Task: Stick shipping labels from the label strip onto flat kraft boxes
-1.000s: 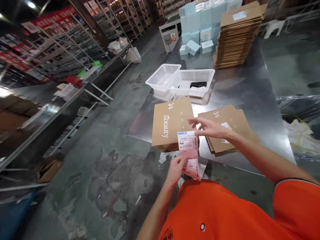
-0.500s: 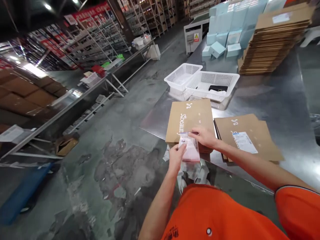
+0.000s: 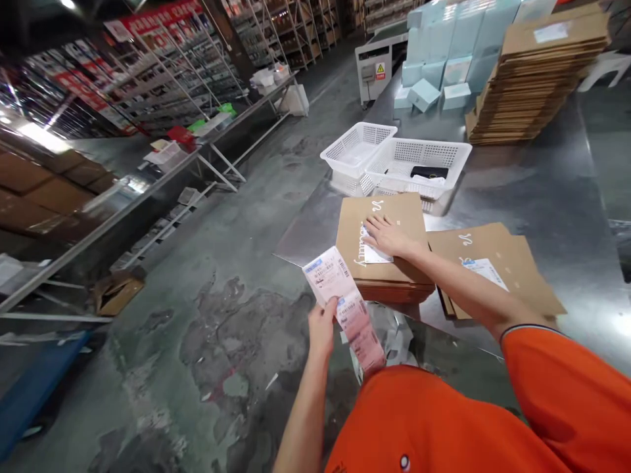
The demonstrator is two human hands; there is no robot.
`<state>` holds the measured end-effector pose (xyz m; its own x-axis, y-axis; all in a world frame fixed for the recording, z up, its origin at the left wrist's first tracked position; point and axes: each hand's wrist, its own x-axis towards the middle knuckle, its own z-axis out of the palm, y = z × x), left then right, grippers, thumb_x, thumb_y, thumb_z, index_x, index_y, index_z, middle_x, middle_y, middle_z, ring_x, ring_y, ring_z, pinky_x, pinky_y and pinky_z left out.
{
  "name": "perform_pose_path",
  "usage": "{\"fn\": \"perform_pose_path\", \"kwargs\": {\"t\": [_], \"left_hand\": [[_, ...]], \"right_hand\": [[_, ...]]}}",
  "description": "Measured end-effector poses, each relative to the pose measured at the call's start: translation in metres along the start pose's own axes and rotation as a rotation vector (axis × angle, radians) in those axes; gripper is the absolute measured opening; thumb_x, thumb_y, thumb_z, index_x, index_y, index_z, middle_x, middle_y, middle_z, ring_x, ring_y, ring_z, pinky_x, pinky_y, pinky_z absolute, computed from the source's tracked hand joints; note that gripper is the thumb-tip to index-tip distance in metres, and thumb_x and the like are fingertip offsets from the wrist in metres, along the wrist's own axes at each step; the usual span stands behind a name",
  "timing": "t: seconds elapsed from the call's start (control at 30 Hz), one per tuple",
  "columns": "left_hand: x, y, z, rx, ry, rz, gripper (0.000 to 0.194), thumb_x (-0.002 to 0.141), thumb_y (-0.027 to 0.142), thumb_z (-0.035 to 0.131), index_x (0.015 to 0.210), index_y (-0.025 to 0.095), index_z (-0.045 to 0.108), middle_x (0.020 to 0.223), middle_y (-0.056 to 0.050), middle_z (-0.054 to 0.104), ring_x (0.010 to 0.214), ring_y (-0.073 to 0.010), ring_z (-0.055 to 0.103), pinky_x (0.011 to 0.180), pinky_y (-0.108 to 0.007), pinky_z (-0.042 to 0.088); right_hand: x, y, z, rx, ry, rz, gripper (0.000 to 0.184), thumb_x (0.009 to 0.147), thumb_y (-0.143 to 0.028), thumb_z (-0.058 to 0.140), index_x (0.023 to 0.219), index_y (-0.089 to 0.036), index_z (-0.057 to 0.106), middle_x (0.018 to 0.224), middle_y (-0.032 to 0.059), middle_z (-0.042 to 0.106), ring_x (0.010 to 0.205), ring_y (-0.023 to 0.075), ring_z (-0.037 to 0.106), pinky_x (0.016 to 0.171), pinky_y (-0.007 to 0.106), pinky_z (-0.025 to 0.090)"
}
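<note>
The right hand [image 3: 389,236] is pressing down wide open, palm flat and fingers spread, smoothing a white label [image 3: 376,253] onto the top of a stack of kraft mailers [image 3: 399,213] sitting at the near edge of the steel table [image 3: 547,197]! Over on the left, the left hand [image 3: 321,326] is gripping a long strip of pink-and-white shipping labels [image 3: 340,295], fingers closed on it, and that strip is hanging out past the table's near edge above the concrete floor [image 3: 231,355]. Just below the stack, crumpled backing paper [image 3: 389,335] is dangling off that edge. To the right, a second pile of kraft mailers [image 3: 497,263] is lying beside the first, already carrying a label of its own. Behind them, two white plastic baskets [image 3: 394,157] are sitting nearly side by side, with a black item [image 3: 428,172] lying in the right one, while pale blue boxes [image 3: 444,52] and a tall stack of flat cardboard [image 3: 535,85] are crowding the table's far end.
</note>
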<state>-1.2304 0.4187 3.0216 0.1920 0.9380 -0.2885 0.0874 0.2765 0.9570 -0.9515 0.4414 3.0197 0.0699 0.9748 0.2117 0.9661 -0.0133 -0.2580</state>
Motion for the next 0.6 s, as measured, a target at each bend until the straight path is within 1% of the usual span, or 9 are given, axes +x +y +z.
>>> {"fn": "perform_pose_path", "kwargs": {"t": [0.1, 0.17, 0.2, 0.27, 0.33, 0.37, 0.47, 0.53, 0.6], "left_hand": [[0.031, 0.017, 0.011, 0.094, -0.073, 0.041, 0.043, 0.063, 0.048, 0.074, 0.082, 0.01, 0.07, 0.078, -0.007, 0.069, 0.063, -0.0138, 0.057, 0.06, -0.024, 0.046], [0.036, 0.02, 0.014, 0.164, -0.138, 0.072, 0.039, 0.067, 0.048, 0.072, 0.078, 0.01, 0.07, 0.074, -0.006, 0.068, 0.062, -0.0132, 0.056, 0.06, -0.024, 0.045], [0.034, 0.02, 0.016, 0.184, -0.159, 0.084, 0.038, 0.069, 0.047, 0.071, 0.075, 0.01, 0.069, 0.074, -0.006, 0.068, 0.064, -0.0134, 0.057, 0.061, -0.024, 0.046], [0.02, 0.018, 0.023, 0.201, -0.194, 0.081, 0.036, 0.071, 0.047, 0.07, 0.072, 0.011, 0.069, 0.074, -0.006, 0.068, 0.067, -0.0141, 0.058, 0.065, -0.024, 0.047], [0.0, 0.014, 0.035, 0.196, -0.27, 0.042, 0.037, 0.07, 0.048, 0.071, 0.074, 0.011, 0.07, 0.074, -0.006, 0.069, 0.067, -0.0145, 0.059, 0.065, -0.024, 0.048], [-0.01, 0.012, 0.043, 0.18, -0.33, 0.015, 0.038, 0.069, 0.048, 0.072, 0.077, 0.011, 0.071, 0.076, -0.007, 0.069, 0.068, -0.0148, 0.059, 0.065, -0.025, 0.048], [-0.036, 0.002, 0.063, 0.099, -0.507, -0.107, 0.046, 0.066, 0.051, 0.074, 0.089, 0.012, 0.072, 0.086, -0.008, 0.071, 0.074, -0.0176, 0.062, 0.068, -0.027, 0.051], [-0.045, -0.006, 0.068, 0.079, -0.543, -0.174, 0.049, 0.064, 0.054, 0.074, 0.09, 0.012, 0.072, 0.087, -0.008, 0.071, 0.075, -0.0186, 0.063, 0.067, -0.028, 0.052], [-0.048, -0.014, 0.068, 0.11, -0.533, -0.211, 0.05, 0.064, 0.057, 0.074, 0.086, 0.012, 0.071, 0.08, -0.007, 0.07, 0.067, -0.017, 0.062, 0.061, -0.027, 0.051]], "right_hand": [[-0.023, -0.027, 0.014, -0.019, -0.056, -0.116, 0.062, 0.096, -0.048, 0.039, 0.142, -0.006, 0.039, 0.148, 0.0192, 0.029, 0.139, 0.0347, 0.022, 0.113, 0.054, 0.016], [-0.042, -0.034, 0.015, 0.006, -0.056, -0.244, 0.055, 0.097, -0.044, 0.037, 0.141, -0.011, 0.042, 0.147, 0.0162, 0.031, 0.138, 0.0322, 0.024, 0.114, 0.052, 0.016], [-0.05, -0.031, 0.012, 0.017, -0.033, -0.209, 0.051, 0.098, -0.041, 0.035, 0.14, -0.012, 0.043, 0.146, 0.0154, 0.034, 0.138, 0.0315, 0.026, 0.114, 0.052, 0.017], [-0.064, -0.006, 0.001, 0.047, 0.036, 0.122, 0.051, 0.098, -0.041, 0.033, 0.139, -0.013, 0.044, 0.141, 0.0178, 0.041, 0.132, 0.0336, 0.035, 0.109, 0.055, 0.022], [-0.082, 0.036, -0.011, 0.115, 0.093, 0.542, 0.061, 0.095, -0.052, 0.038, 0.14, -0.011, 0.041, 0.132, 0.0217, 0.048, 0.121, 0.0363, 0.046, 0.102, 0.056, 0.031], [-0.096, 0.06, -0.016, 0.162, 0.117, 0.674, 0.068, 0.092, -0.058, 0.041, 0.141, -0.012, 0.039, 0.128, 0.0218, 0.05, 0.117, 0.0362, 0.049, 0.099, 0.053, 0.035], [-0.163, 0.128, -0.021, 0.27, 0.191, 0.79, 0.075, 0.084, -0.064, 0.05, 0.139, -0.015, 0.041, 0.127, 0.0173, 0.053, 0.113, 0.0324, 0.052, 0.096, 0.044, 0.042], [-0.219, 0.161, -0.019, 0.291, 0.232, 0.878, 0.072, 0.084, -0.063, 0.049, 0.137, -0.015, 0.044, 0.128, 0.0157, 0.053, 0.112, 0.0303, 0.053, 0.095, 0.041, 0.043], [-0.266, 0.181, -0.016, 0.274, 0.187, 1.017, 0.075, 0.084, -0.064, 0.049, 0.138, -0.013, 0.043, 0.128, 0.0184, 0.052, 0.11, 0.0314, 0.054, 0.094, 0.042, 0.045]]}}
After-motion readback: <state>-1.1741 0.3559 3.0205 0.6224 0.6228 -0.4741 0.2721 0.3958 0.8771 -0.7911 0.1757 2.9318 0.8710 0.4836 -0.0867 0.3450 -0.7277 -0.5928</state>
